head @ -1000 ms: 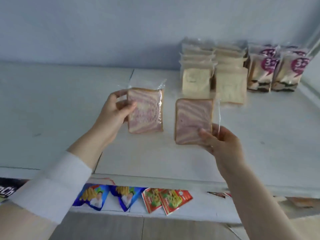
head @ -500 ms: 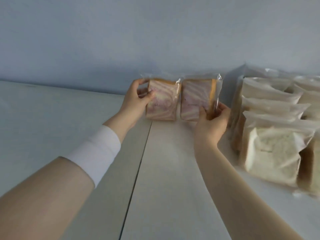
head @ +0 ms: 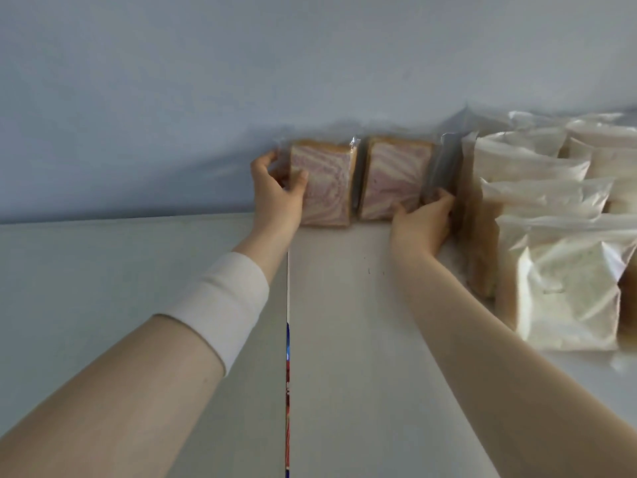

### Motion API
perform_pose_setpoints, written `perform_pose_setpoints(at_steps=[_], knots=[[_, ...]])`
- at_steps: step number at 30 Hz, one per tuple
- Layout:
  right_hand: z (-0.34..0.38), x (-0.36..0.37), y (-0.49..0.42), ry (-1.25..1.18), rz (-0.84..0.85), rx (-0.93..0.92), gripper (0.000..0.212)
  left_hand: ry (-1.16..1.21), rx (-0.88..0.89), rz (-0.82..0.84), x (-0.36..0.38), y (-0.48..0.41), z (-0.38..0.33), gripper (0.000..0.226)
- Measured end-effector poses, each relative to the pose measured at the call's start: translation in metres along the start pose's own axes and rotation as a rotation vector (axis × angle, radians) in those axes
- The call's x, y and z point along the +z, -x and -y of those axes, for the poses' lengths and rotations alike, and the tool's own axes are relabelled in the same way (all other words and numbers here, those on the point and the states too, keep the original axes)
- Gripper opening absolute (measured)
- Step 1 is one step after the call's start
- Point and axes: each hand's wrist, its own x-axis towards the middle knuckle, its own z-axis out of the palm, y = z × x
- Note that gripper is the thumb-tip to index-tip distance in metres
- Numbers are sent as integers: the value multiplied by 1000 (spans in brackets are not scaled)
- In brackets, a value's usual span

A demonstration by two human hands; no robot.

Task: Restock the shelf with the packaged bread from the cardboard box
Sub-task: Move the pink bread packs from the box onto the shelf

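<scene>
Two clear-wrapped packs of pink-swirled bread stand upright side by side at the back of the white shelf [head: 344,339], against the blue-grey wall. My left hand [head: 275,191] grips the left pack [head: 327,184] by its left edge, thumb across the front. My right hand [head: 424,219] holds the right pack [head: 393,177] at its lower right corner, fingers behind the wrapper. The cardboard box is out of sight.
Rows of white bread packs [head: 565,281] in clear bags fill the shelf's right side, right next to my right hand. A narrow seam [head: 287,339] runs front to back between two shelf boards, with coloured packaging showing through it.
Both hands have carried the two swirled packs from the shelf's front to its back wall and stood them upright. The view has moved in closer over the shelf.
</scene>
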Motion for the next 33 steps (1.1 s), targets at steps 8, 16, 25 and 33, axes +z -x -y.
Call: perform_pose_setpoints(at_steps=[8, 16, 25, 33], knots=[[4, -73, 75, 345, 287, -337, 72, -662, 413, 59, -17, 73, -39, 55], [-68, -302, 155, 799, 311, -534, 57, -1427, 771, 708, 36, 289, -118, 49], [-243, -643, 184, 995, -17, 48, 48, -1258, 1016, 1145, 251, 597, -117, 35], [-402, -829, 216, 1052, -134, 554, 38, -1226, 1141, 1538, 407, 799, -67, 41]])
